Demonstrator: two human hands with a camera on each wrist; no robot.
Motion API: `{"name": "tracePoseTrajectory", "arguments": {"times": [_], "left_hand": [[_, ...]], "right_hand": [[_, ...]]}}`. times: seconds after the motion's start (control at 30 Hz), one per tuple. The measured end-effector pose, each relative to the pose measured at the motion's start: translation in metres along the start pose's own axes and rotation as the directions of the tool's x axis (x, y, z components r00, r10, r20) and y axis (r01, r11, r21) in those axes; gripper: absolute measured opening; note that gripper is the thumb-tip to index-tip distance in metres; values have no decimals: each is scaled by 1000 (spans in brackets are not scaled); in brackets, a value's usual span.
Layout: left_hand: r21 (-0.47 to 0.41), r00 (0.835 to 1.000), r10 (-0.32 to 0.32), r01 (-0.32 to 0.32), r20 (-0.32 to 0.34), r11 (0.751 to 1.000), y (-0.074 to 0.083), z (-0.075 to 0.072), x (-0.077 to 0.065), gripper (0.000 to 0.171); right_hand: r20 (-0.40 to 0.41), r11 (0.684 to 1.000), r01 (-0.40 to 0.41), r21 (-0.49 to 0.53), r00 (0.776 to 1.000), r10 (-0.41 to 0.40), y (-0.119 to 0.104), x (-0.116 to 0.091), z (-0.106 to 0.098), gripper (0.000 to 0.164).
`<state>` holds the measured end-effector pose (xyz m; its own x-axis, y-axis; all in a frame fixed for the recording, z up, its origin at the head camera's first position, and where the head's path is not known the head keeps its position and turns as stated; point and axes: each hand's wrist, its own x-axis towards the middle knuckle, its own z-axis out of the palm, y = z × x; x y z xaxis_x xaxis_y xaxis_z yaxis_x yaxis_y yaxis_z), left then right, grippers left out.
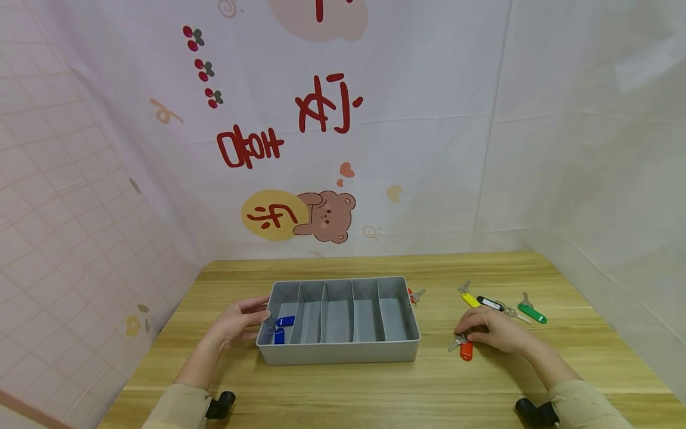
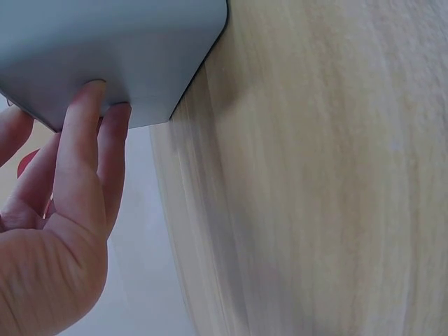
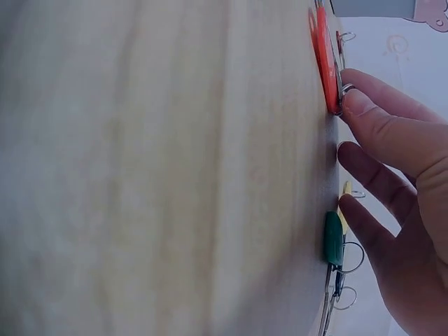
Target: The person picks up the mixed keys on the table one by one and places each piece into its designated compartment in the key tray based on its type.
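My left hand is at the left end of a grey divided tray, its fingertips against the outer side wall and one digit overlapping the rim. On the right, my right hand is low over the table, with thumb and index finger pinching the metal ring of a red key tag. In the right wrist view this red tag stands close along the tabletop, while the other fingers are spread. A silver key is beside the tag. Two blue key tags lie in the tray's leftmost compartment.
Beyond my right hand lie a yellow key tag, a black-edged tag and a green tag, with keys. Another red tag with a key is by the tray's right end. A printed cloth hangs behind the wooden table.
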<state>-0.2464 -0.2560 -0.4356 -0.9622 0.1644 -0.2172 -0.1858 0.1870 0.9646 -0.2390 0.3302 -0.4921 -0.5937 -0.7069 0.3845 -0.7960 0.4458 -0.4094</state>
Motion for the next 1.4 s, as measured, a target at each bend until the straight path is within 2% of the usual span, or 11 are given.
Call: {"name": "tracePoseTrajectory", "arguments": {"times": [0.17,0.5,0.73,0.83,1.07,1.3,1.4], "left_hand": [[6,1000,-3,3,-4,1000,-1,0,0,61],[0,1000,-4,4,-4,1000,-1,-1,0,61],[8,1000,5,-5,-2,1000,-1,-2,-1,62],[9,1000,12,-12,1,1000,-1,-1,-2,62],[5,1000,16,-16,-4,1000,-2,0,0,60],[15,1000,18,-18,-3,1000,-2,0,0,62],[18,1000,19,-19,-3,1000,-2,0,-1,62]], "right_hand": [[1,1000,-3,21,1000,3,1,1,0,29],[-15,997,-77,-5,997,77,-2,0,-1,24],[-19,995,-94,29,995,94,-4,1,-3,20],[-22,989,-137,52,990,138,-6,2,-6,18],[-28,966,-255,46,966,256,-8,1,-12,12],[-44,929,-368,27,928,369,-15,2,-19,9],[-77,916,-400,17,913,401,-19,4,-21,6]]}}
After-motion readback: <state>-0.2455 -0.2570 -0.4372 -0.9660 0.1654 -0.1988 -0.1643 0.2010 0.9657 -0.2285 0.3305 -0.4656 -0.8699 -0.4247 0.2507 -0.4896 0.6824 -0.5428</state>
